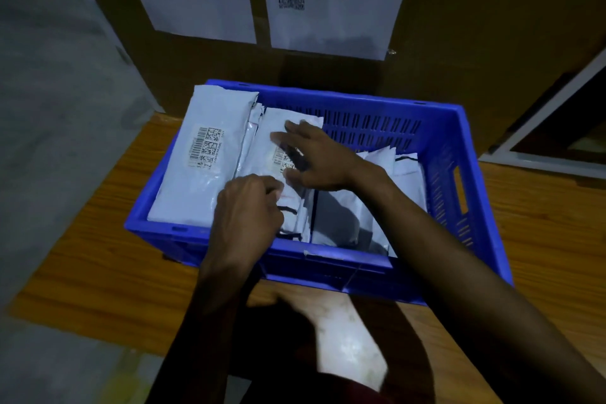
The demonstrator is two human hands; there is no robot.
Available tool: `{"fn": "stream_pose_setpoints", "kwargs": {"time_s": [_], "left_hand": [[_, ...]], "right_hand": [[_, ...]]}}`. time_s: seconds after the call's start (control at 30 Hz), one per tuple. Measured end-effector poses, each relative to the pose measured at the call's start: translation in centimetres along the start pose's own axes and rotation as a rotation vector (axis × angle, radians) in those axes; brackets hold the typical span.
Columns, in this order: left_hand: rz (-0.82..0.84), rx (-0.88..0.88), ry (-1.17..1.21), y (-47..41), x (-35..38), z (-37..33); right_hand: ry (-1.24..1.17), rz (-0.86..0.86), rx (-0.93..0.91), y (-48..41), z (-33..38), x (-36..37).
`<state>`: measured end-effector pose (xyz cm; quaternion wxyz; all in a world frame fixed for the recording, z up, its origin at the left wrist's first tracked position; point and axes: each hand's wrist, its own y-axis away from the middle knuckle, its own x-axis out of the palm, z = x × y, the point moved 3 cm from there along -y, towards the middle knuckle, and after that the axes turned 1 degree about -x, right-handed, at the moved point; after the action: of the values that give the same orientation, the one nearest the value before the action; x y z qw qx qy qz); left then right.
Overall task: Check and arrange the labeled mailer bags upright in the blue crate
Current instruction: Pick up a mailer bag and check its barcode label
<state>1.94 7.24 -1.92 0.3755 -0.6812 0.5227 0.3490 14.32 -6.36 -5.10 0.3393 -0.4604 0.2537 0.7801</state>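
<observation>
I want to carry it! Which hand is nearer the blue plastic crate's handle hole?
Right. Right hand sits mid-crate, left of the handle hole; left hand is farther left.

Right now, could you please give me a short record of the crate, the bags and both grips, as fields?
crate: blue, on wooden table
labelled bag: leans at crate's left end, barcode showing
middle bag: under both grips
left grip: fingers curled at its near edge
right grip: fingers spread flat on it
</observation>
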Motion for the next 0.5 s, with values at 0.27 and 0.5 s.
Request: {"fn": "stream_pose_setpoints", "kwargs": {"time_s": [0.27, 0.5], "left_hand": [[-0.18, 0.006, -0.054, -3.6, -2.8, 4.2], [-0.162, 0.015, -0.038, -3.2, -1.7, 5.5]], "right_hand": [[-0.215, 0.178, 0.094, 0.3, 1.2, 1.3], [-0.048, 0.268, 0.071, -0.8, 1.1, 3.2]]}}
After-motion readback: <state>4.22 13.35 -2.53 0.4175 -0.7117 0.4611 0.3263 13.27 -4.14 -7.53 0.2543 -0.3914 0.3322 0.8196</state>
